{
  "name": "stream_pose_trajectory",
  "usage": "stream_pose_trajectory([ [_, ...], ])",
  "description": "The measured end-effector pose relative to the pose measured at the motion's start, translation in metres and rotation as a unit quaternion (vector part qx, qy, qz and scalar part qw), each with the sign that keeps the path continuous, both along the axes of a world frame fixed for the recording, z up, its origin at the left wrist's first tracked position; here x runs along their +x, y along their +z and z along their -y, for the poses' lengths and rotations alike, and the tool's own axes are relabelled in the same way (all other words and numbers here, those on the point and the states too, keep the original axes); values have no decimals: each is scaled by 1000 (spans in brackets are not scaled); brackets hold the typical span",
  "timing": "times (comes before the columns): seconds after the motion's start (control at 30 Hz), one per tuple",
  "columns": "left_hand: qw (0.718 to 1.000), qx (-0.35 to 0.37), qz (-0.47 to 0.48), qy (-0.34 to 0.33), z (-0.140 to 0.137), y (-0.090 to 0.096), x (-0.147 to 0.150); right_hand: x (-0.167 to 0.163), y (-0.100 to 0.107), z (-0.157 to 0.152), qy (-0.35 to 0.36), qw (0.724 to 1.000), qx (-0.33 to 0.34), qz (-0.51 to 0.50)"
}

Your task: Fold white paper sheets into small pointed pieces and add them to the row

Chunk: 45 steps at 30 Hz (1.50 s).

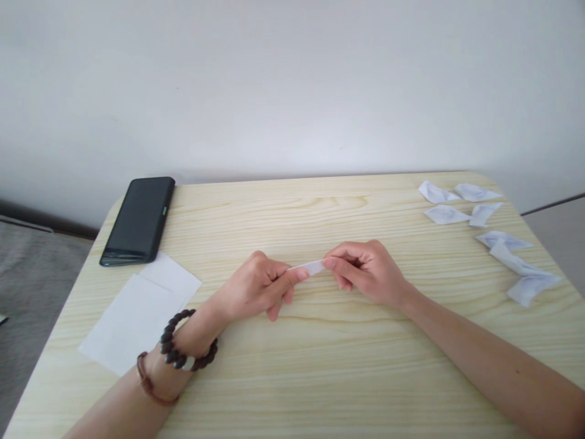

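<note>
A narrow folded strip of white paper [313, 267] is stretched between my two hands, over the middle of the table. My left hand [265, 283] pinches one end between thumb and fingers. At the other end, my right hand [363, 268] grips the paper with thumb and forefinger. Both hands are closed, and the fingers cover the strip's ends. Dark beads and a brown cord circle my left wrist.
White paper sheets [132, 317] lie at the left, partly under my left forearm. Behind them rests a black phone-like device [141, 216]. Several folded paper boats [445, 214] are spread along the right side of the wooden table [292, 384]. A pale wall [292, 91] borders the far edge.
</note>
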<state>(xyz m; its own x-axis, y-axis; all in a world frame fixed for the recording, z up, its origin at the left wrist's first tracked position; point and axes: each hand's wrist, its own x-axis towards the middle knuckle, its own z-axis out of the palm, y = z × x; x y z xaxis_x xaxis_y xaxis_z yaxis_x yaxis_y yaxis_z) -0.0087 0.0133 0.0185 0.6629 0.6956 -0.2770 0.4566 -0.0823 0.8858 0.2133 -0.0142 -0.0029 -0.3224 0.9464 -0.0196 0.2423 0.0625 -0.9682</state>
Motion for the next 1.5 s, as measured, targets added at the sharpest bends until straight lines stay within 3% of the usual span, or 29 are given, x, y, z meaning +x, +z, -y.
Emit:
stream_pose_trajectory([
  [0.27, 999, 35, 37, -9, -1, -4, -2, 3, 1, -2, 46, 999, -8, -6],
  [0.47, 996, 65, 52, 27, -1, -5, 3, 0, 1, -1, 45, 997, 34, 53],
  [0.77, 996, 14, 39, 85, 1, -7, 4, 2, 0, 0, 50, 998, 14, 47],
  [0.93, 995, 83, 22, 44, 3, -8, 3, -1, -3, 1, 81, 987, 101, 100],
  [1.13, 982, 183, 37, -8, 6, -14, 6, -4, -9, 3, 101, 951, 244, 162],
  [1.3, 975, 214, 11, 54, 8, -16, 8, -2, -6, 4, 78, 972, 178, 129],
  [1.5, 987, 111, -11, 118, 6, -11, 9, -3, -4, 2, 39, 997, 61, 36],
])
